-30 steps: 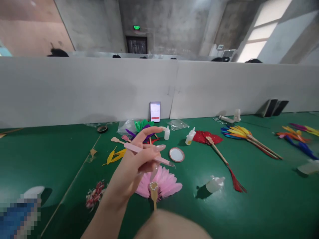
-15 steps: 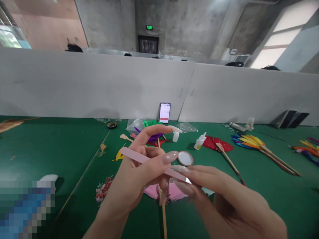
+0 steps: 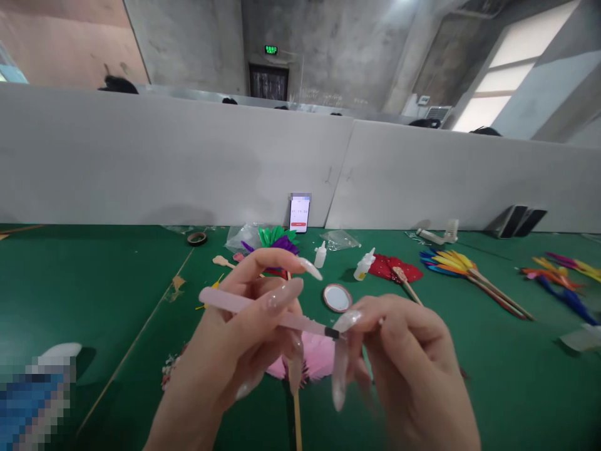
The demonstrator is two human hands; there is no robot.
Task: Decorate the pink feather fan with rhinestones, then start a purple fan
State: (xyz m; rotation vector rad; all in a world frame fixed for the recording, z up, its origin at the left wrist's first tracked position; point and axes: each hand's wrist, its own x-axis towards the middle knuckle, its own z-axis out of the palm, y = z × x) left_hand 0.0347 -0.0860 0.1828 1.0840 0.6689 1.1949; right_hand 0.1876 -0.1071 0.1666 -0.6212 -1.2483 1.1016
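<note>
A slim pale-pink stick-shaped tool (image 3: pixel 225 300) with a dark tip lies across my left hand (image 3: pixel 253 332), held between thumb and fingers and pointing right. My right hand (image 3: pixel 399 351) is beside the dark tip, its fingers bent and pinched together. One of its nails touches or nearly touches that tip; whether anything is between the fingers is hidden. Below both hands is a pink feather fan (image 3: pixel 319 357) with a wooden handle (image 3: pixel 297 419). Fingertips of my left hand overlap the top of that handle, and I cannot tell if they grip it.
A round white-faced disc (image 3: pixel 337 298), small glue bottles (image 3: pixel 364 265) and a red fan (image 3: pixel 394 268) lie beyond my hands. Multicoloured feather fans (image 3: pixel 453 260) are at the right. A phone (image 3: pixel 299 213) leans on the white partition (image 3: pixel 211 163). Black tape (image 3: pixel 197 238) sits at the back left.
My right hand has drawn closer and curled its fingers; earlier they were stretched out along the tool's tip. The tool's dark end now shows. The whole view has shifted slightly.
</note>
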